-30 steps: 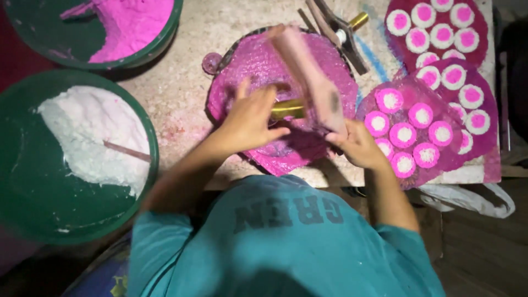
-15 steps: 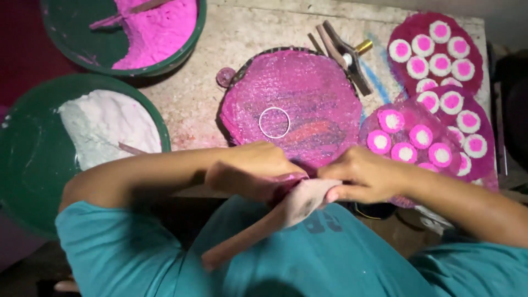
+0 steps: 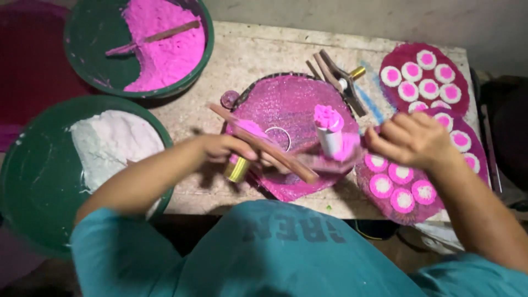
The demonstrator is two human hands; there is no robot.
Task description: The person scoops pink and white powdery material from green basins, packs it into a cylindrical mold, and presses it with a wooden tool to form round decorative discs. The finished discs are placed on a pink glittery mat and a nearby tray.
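My left hand [image 3: 223, 148] grips a brown wooden stick [image 3: 275, 154] that slants across a pink glittery tray [image 3: 289, 102]. A small gold cylinder mould [image 3: 237, 169] sits under the same fingers. A white cylinder capped with pink powder [image 3: 329, 131] stands upright near the tray's right edge. My right hand [image 3: 410, 140], fingers curled, is just right of it. A blurred pinkish flat shape lies between that hand and the cylinder's base; whether the hand holds it is unclear.
A green bowl [image 3: 71, 52] of pink powder with a stick in it sits at the back left. A larger green bowl [image 3: 33, 181] of white powder is at the left. Two pink boards [image 3: 459, 82] [image 3: 366, 190] carry several white-and-pink round pieces. Metal tools [image 3: 341, 80] lie behind the tray.
Both hands have come up from the table's near edge over the tray. The stick now lies across the tray in my left hand, and a pink-capped white cylinder stands there.
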